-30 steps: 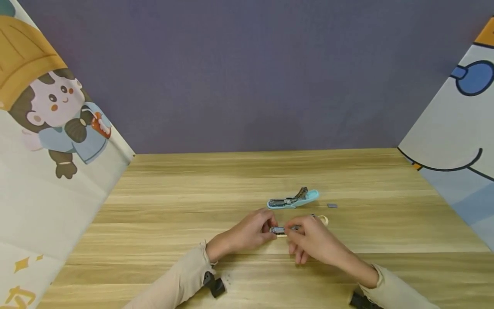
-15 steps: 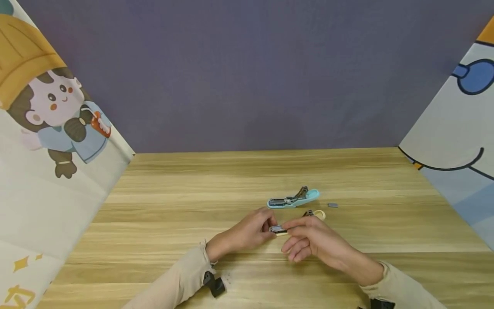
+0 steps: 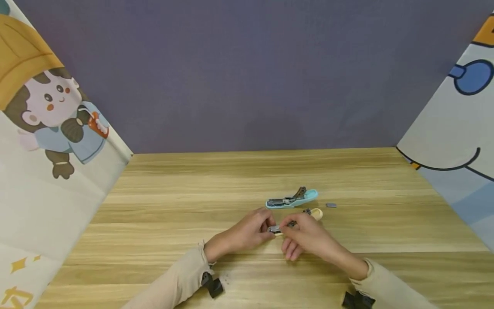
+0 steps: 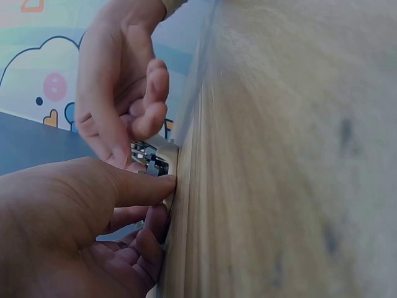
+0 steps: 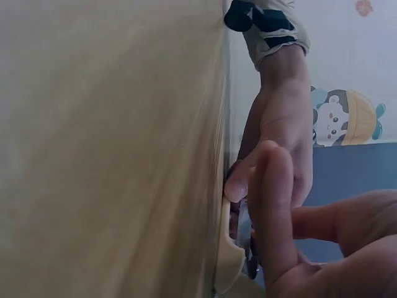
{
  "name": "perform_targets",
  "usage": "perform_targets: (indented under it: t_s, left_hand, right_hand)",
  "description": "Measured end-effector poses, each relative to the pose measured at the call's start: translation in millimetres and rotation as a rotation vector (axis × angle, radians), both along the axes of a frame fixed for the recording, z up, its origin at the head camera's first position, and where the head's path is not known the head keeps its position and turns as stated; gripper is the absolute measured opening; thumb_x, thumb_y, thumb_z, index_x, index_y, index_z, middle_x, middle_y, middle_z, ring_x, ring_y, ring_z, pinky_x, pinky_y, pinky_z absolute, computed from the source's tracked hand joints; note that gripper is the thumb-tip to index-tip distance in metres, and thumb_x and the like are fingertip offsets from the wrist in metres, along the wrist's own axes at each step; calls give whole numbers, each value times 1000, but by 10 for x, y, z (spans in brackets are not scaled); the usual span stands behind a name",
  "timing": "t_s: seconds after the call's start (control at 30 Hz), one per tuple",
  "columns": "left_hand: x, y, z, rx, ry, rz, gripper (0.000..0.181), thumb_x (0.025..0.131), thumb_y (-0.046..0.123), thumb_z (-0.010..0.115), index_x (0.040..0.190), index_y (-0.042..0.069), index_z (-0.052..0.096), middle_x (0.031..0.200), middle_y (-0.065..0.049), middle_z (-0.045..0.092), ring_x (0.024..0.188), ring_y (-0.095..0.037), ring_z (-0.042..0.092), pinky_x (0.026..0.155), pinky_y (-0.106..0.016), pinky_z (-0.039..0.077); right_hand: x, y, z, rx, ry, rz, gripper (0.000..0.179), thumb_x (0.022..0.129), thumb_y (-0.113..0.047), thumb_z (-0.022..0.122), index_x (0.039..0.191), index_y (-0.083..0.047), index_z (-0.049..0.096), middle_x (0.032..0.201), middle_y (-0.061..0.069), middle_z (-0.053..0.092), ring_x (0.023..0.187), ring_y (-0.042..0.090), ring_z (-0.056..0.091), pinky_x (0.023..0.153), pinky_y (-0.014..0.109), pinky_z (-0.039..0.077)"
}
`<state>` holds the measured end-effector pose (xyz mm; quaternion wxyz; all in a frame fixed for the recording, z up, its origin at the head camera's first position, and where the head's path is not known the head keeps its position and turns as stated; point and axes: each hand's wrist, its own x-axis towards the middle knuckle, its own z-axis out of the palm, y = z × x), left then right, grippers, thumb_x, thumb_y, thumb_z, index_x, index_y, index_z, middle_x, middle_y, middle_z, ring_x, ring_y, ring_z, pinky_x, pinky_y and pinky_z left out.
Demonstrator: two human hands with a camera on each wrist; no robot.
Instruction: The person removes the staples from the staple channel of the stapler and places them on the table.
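Observation:
An opened cream-yellow stapler [image 3: 317,214] lies on the table, its metal parts exposed. My left hand [image 3: 248,229] holds its left end between thumb and fingers. The thumb and index finger of my right hand [image 3: 310,238] pinch at the middle of the stapler, over its staple channel; what exactly lies between those fingertips is hidden. A silvery strip shows in the channel between the two hands. In the right wrist view, the pale stapler base [image 5: 231,257] sits against the tabletop. Close behind lies a light-blue stapler [image 3: 310,195], also opened, with its metal arm raised.
A small grey strip of staples [image 3: 331,205] lies right of the blue stapler. The wooden table [image 3: 185,180] ends at a dark back panel [image 3: 247,77]. Printed cartoon panels flank it on both sides.
My right hand's fingers lay straighter over the channel half a second ago; now thumb and index come together there, slightly further left. The yellow stapler's right end has swung slightly back. My left hand stays put.

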<state>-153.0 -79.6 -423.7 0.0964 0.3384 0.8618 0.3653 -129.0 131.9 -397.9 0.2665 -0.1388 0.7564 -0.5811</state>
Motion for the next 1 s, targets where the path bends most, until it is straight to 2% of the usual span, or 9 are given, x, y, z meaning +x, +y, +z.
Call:
perform_targets:
  t_s: [0.17, 0.5, 0.63, 0.73, 0.9, 1.0]
  left_hand:
    - [4, 0, 3, 4, 16, 7, 16, 90, 8, 73, 100, 8, 61, 91, -1, 56, 72, -2, 52, 63, -15, 49]
    - [4, 15, 24, -7, 23, 18, 17, 89, 9, 74, 99, 9, 61, 88, -1, 55, 70, -2, 51, 62, -15, 49]
    - [6, 22, 26, -10, 31, 14, 17, 89, 9, 75, 100, 8, 62, 88, -1, 55, 69, -2, 50, 61, -15, 48]
    - [18, 25, 27, -18, 29, 13, 18, 88, 10, 75, 100, 8, 62, 88, 0, 55, 70, -2, 50, 62, -15, 48]
    - [25, 26, 19, -24, 20, 21, 17, 88, 9, 75, 98, 9, 61, 87, 1, 54, 70, -2, 50, 63, -15, 48]
    - [22, 25, 20, -23, 16, 26, 17, 88, 9, 75, 98, 9, 61, 86, 2, 54, 69, -2, 50, 62, -15, 48]
  right_hand:
    - [-23, -114, 24, 141, 165, -48, 16, 101, -4, 51, 102, 9, 60, 66, 12, 66, 51, 25, 67, 49, 36, 58]
    - [-4, -138, 39, 211, 220, -110, 11, 99, -1, 53, 100, 5, 62, 63, 7, 65, 45, 20, 62, 41, 34, 53]
    - [21, -138, 65, 271, 257, -136, 9, 97, -1, 55, 98, 0, 64, 62, 4, 65, 39, 15, 56, 33, 26, 43]
    - [48, -139, 94, 311, 293, -153, 9, 94, -1, 56, 96, -2, 64, 61, 2, 64, 37, 13, 53, 33, 19, 35]
    - [87, -122, 155, 344, 369, -176, 8, 92, -1, 57, 94, -4, 65, 61, 0, 64, 37, 15, 54, 34, 22, 40]
    - [99, -92, 197, 337, 376, -182, 9, 92, -2, 57, 95, -3, 64, 62, 0, 65, 38, 16, 55, 34, 25, 43]
